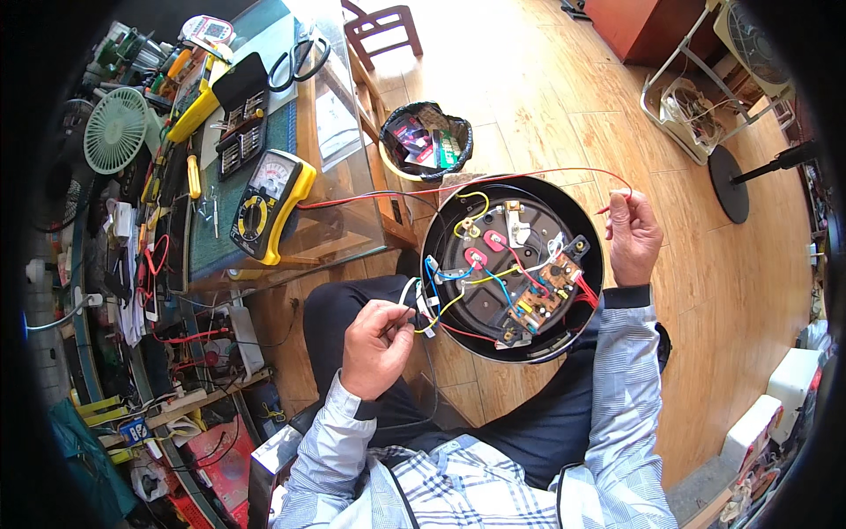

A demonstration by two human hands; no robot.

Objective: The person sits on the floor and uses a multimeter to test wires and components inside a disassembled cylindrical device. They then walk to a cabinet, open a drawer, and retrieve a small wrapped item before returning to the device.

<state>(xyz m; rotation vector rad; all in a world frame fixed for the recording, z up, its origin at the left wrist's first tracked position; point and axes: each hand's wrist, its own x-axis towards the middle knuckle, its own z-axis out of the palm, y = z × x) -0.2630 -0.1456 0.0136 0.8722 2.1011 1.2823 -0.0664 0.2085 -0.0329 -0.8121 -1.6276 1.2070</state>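
A round, dark appliance base [441, 322] rests open over my lap, its circuit board [546, 286] and several coloured wires exposed. Beside its right rim, my right hand [634, 236] is closed in a pinch on a red test lead [564, 169], which arcs back to a yellow analog multimeter [271, 207] on the glass table. At the rim's left, my left hand [377, 348] pinches a thin black test lead [430, 357] close to white-sleeved and yellow wires [452, 310]. What lies between the left fingertips is partly hidden.
Left of me, the table [330, 225] carries a screwdriver set [242, 128], black scissors [300, 63] and a small green fan [115, 130]. A lined bin [388, 163] stands beyond the base. A fan stand [730, 185] is at the right.
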